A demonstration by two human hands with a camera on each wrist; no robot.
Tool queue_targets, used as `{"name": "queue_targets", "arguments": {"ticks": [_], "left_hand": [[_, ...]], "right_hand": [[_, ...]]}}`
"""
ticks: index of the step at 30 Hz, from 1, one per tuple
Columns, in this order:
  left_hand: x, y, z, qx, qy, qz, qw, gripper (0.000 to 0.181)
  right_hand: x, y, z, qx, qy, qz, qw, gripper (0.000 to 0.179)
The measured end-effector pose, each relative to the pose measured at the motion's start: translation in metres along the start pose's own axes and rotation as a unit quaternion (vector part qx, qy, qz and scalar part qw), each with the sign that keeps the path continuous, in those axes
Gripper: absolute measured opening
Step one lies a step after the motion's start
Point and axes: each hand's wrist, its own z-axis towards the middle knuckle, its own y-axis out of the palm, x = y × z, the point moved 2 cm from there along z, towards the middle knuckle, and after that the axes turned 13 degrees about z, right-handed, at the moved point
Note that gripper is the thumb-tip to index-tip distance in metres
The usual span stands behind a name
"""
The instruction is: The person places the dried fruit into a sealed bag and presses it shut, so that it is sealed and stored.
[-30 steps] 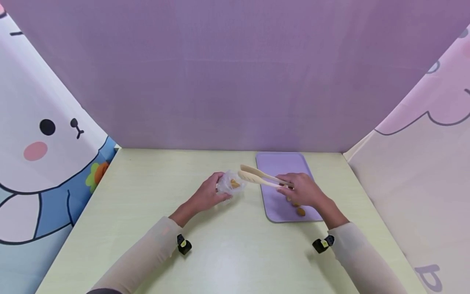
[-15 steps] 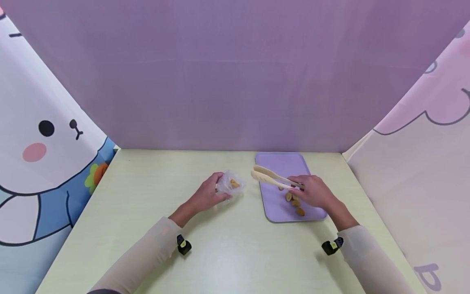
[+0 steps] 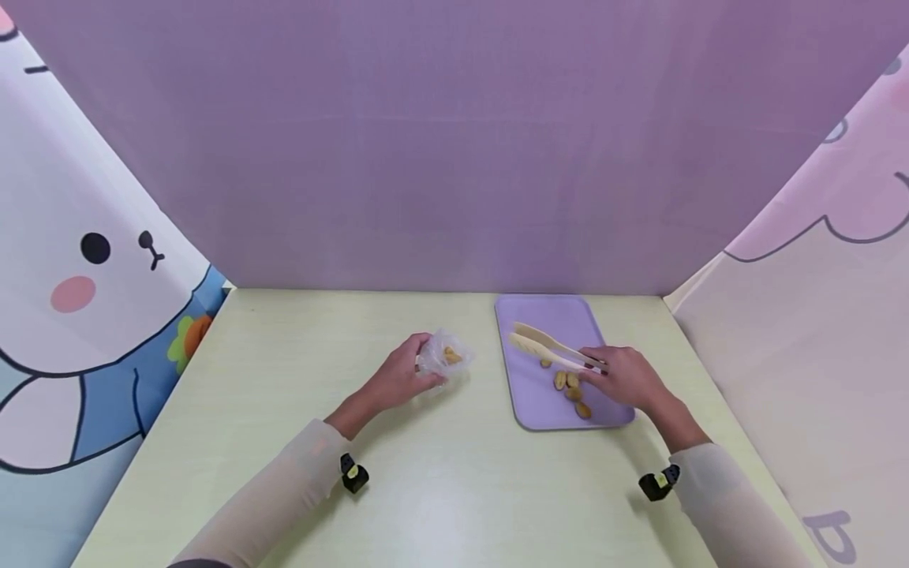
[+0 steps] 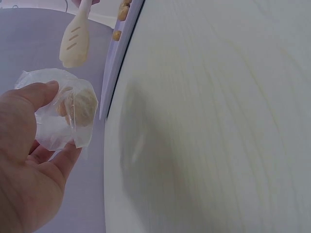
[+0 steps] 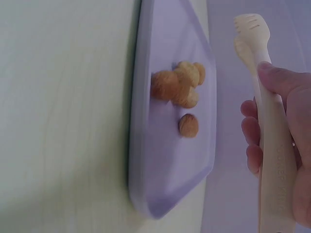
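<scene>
My left hand holds a thin clear plastic bag between thumb and fingers, its mouth facing right. Inside the bag sit light-brown rounded pieces. To the right, my right hand grips cream-coloured tongs, with the thumb along one arm and the fingers around the other. Nothing shows between the tong tips, which stand slightly apart over the purple tray. Several small brown lumpy pieces lie on the tray, most of them clustered below the tongs in the head view, with a single one nearer the tips.
A pale wood-grain table carries the tray, whose low raised rim runs all round. Behind the table stands a purple backdrop. Printed cartoon panels close in both sides. A small black camera sits at each wrist.
My right hand has moved right and slightly towards me with the tongs, from beside the bag to over the tray, uncovering more of the pieces. My left hand and the bag have stayed still.
</scene>
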Motion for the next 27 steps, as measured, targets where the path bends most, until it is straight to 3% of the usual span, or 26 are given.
{"name": "queue_targets", "arguments": {"ticks": [27], "left_hand": [[-0.002,0.001,0.0,-0.003,-0.003,0.006,1.0,0.074]], "right_hand": [[0.031,0.011,-0.019,-0.004,0.033,-0.036,0.9988,0.042]]}}
